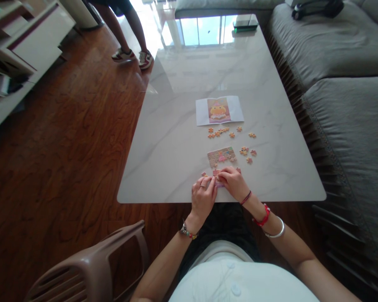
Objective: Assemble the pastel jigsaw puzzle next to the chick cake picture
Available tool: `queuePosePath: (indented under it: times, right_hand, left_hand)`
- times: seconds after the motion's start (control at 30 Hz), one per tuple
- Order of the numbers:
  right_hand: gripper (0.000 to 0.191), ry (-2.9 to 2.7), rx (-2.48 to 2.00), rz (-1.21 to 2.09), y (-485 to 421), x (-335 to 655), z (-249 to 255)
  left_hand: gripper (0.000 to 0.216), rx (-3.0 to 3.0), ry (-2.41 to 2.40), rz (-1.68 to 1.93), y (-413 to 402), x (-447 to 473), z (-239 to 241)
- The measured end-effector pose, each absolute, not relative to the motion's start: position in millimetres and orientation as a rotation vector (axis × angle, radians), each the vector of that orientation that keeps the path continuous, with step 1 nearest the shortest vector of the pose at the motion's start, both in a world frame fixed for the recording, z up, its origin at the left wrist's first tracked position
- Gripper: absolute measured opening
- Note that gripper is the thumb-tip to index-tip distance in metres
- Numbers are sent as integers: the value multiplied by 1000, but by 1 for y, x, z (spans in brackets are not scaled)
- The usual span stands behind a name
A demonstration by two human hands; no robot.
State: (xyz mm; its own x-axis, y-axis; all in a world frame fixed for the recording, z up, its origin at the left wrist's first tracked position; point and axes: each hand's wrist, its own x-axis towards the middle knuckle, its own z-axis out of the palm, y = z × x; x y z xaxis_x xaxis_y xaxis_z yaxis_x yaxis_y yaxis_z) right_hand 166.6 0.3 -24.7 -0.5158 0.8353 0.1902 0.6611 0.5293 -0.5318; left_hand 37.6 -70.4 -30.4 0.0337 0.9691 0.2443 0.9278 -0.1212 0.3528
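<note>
At the table's near edge, my left hand (203,193) rests with fingers bent together against a small cluster of pink jigsaw puzzle pieces (216,172). My right hand (234,183) pinches a small jigsaw piece over the same cluster; fingers largely cover it. The two hands' fingertips almost meet. Just beyond them lies a joined section of puzzle (221,156), brownish with pink spots. Loose orange and pink pieces (244,150) lie to its right. Farther up, several orange pieces (218,132) sit in rows below a white sheet (202,112) printed with a yellow cartoon figure.
The white marble-patterned table (170,155) reflects a window at its far end, where a dark flat box (245,23) lies. A grey sofa (349,113) runs along the right. At lower left stands a plastic chair (94,262). Another person's legs (135,29) are beyond the table's left side.
</note>
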Motion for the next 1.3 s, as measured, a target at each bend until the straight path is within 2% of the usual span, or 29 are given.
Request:
queuePosePath:
  times: [0.2,0.37,0.73,1.07,1.3]
  right_hand:
    - [18,-2536,-1173,329,-15,163,-19]
    - [27,-2694,-1138,167,-28,159,-16]
    - [28,-2489,-1149,323,-25,170,-21]
    - [26,-2621,-1157,330,-24,166,-17]
    - [34,-2451,-1168,426,-32,173,-22]
  left_hand:
    - [28,2272,1982,590,-69,37,-27]
    - [27,2353,1894,550,-65,34,-26]
    - [32,2355,1833,703,-66,32,-39]
    - [32,2423,1778,523,-62,27,-34]
    - [32,2381,1780,568,-62,26,-34]
